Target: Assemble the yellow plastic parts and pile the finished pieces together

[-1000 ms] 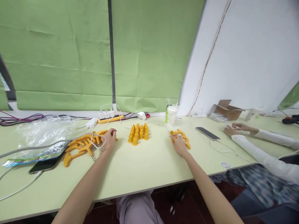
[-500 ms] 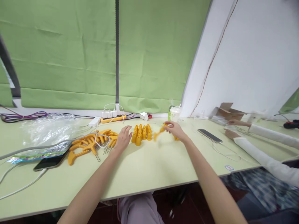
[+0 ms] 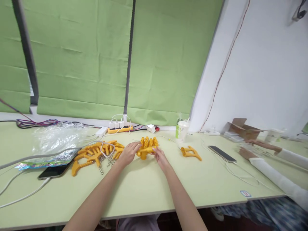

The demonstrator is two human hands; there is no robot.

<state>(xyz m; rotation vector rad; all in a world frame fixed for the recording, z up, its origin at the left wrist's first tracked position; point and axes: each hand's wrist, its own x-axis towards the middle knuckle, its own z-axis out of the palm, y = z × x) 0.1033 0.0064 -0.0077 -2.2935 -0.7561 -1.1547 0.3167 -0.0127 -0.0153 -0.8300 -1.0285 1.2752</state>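
Note:
My left hand [image 3: 128,153] and my right hand [image 3: 160,158] meet at the front of a cluster of small orange cones [image 3: 149,141] standing on the pale green table [image 3: 144,189]. Both hands have their fingers closed on an orange plastic part [image 3: 145,150] held between them, right against the front cones. A pile of orange curved parts with metal chains [image 3: 95,154] lies just left of my left hand. A smaller heap of orange curved parts [image 3: 191,152] lies to the right of my right hand.
A phone [image 3: 55,170] on a cable and a crumpled plastic bag [image 3: 56,138] lie at the left. A power strip [image 3: 119,129] and a cup [image 3: 182,128] stand at the back. Another phone [image 3: 222,153], a cardboard box [image 3: 243,128] and a co-worker's white-sleeved hands [image 3: 247,152] are at the right.
My right hand lifted an orange part from the right heap and carried it left to the cones. My left hand left the left pile and moved right to meet it.

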